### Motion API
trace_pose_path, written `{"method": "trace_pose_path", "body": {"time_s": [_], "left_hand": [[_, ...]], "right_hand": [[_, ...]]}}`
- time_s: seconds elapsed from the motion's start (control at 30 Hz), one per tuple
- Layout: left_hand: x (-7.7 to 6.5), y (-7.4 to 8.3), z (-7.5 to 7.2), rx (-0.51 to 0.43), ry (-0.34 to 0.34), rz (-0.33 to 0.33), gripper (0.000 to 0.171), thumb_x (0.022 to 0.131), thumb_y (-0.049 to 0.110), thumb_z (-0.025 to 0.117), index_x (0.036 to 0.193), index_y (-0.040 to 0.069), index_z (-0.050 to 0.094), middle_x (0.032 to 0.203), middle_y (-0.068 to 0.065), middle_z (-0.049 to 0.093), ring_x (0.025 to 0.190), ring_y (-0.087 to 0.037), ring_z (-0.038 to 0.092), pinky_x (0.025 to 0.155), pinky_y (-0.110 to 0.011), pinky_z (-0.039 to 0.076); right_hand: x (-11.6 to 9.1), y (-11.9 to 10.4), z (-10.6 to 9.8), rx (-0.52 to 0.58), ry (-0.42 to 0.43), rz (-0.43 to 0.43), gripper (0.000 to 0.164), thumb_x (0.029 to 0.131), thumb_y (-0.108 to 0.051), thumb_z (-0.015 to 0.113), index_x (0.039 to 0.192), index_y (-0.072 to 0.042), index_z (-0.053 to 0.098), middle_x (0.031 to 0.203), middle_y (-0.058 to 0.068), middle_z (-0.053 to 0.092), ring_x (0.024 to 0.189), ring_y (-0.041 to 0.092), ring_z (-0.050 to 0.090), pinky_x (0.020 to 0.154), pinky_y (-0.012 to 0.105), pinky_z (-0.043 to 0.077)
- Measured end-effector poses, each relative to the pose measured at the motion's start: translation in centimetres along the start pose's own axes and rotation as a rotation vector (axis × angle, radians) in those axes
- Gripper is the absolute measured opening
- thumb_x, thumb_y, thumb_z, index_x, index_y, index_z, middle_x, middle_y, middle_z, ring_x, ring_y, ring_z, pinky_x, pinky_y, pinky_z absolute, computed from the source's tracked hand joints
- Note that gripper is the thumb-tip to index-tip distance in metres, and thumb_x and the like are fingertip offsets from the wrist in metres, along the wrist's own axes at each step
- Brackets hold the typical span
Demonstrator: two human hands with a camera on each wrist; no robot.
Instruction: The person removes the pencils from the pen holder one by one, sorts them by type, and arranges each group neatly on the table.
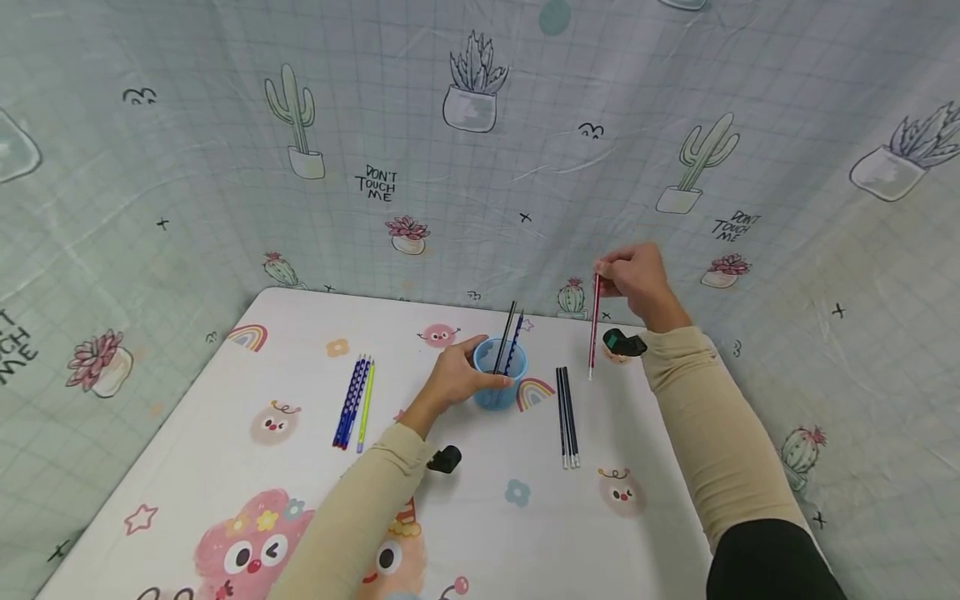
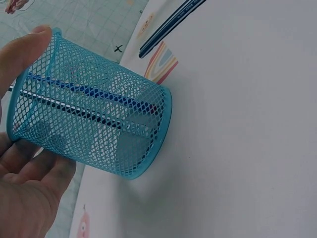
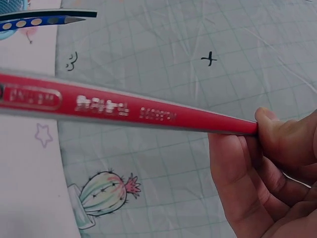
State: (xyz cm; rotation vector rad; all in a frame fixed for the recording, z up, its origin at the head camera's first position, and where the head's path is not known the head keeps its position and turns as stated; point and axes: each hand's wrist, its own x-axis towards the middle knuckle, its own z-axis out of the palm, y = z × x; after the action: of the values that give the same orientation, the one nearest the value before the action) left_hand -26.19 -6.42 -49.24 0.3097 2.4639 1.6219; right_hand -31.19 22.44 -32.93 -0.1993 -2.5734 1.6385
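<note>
My left hand (image 1: 461,372) grips a light-blue mesh pencil cup (image 2: 94,109) by its rim, thumb on one side and fingers on the other. Inside the cup stand a black pencil (image 1: 504,337) and a dark-blue dotted pencil (image 1: 514,343), both leaning. Between thumb and fingertips, my right hand (image 1: 633,282) pinches the upper end of a red pencil (image 1: 595,325). It hangs nearly upright to the right of the cup; printed lettering shows on its barrel in the right wrist view. Several black pencils (image 1: 567,417) lie side by side between the cup and the right forearm.
Left of the cup lie several blue dotted pencils (image 1: 351,404) beside a yellow-green pencil (image 1: 366,407). The white table (image 1: 480,533) has printed cartoon figures. A patterned cloth (image 1: 480,192) hangs behind the table's far edge and along both sides.
</note>
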Motion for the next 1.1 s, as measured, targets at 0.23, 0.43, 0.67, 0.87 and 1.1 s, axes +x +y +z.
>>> {"method": "trace_pose_path", "body": {"time_s": [0.23,0.43,0.67,0.87,1.1], "left_hand": [[0.0,-0.2,0.1,0.007,0.005,-0.002,0.097,0.074,0.042,0.095,0.155,0.015,0.050,0.146,-0.008,0.063,0.130,-0.031,0.062,0.110,-0.054,0.054],[-0.2,-0.2,0.2,0.006,0.008,-0.004,0.096,0.074,0.041,0.095,0.155,0.015,0.050,0.147,-0.008,0.063,0.130,-0.031,0.062,0.110,-0.054,0.054],[-0.3,-0.2,0.3,0.010,0.009,-0.005,0.098,0.074,0.042,0.095,0.156,0.015,0.049,0.147,-0.008,0.063,0.130,-0.031,0.062,0.110,-0.054,0.054],[-0.2,-0.5,0.4,0.012,0.009,0.006,0.097,0.074,0.041,0.095,0.156,0.015,0.049,0.147,-0.007,0.063,0.129,-0.030,0.063,0.110,-0.053,0.054],[-0.1,-0.7,0.5,0.002,0.014,0.015,0.096,0.073,0.041,0.095,0.154,0.016,0.051,0.145,-0.006,0.064,0.128,-0.029,0.064,0.110,-0.052,0.055]], "right_hand": [[-0.1,1.1,0.4,-0.022,-0.029,0.007,0.033,0.103,-0.011,0.064,0.125,0.014,0.065,0.092,0.006,0.072,0.067,0.008,0.068,0.066,0.022,0.063],[0.0,2.4,0.8,-0.061,-0.047,0.026,0.031,0.103,-0.012,0.064,0.124,0.011,0.068,0.091,0.007,0.071,0.069,0.010,0.069,0.073,0.030,0.066],[0.0,3.7,1.2,-0.095,-0.069,0.050,0.032,0.104,-0.013,0.063,0.126,0.010,0.067,0.096,0.012,0.071,0.072,0.013,0.069,0.075,0.031,0.066],[-0.1,4.6,1.6,-0.097,-0.079,0.076,0.030,0.104,-0.011,0.062,0.125,0.010,0.067,0.103,0.016,0.069,0.072,0.013,0.069,0.069,0.026,0.065],[0.1,5.8,2.0,-0.087,-0.088,0.090,0.029,0.104,-0.009,0.062,0.123,0.011,0.067,0.086,0.005,0.069,0.067,0.011,0.069,0.066,0.027,0.064]]}}
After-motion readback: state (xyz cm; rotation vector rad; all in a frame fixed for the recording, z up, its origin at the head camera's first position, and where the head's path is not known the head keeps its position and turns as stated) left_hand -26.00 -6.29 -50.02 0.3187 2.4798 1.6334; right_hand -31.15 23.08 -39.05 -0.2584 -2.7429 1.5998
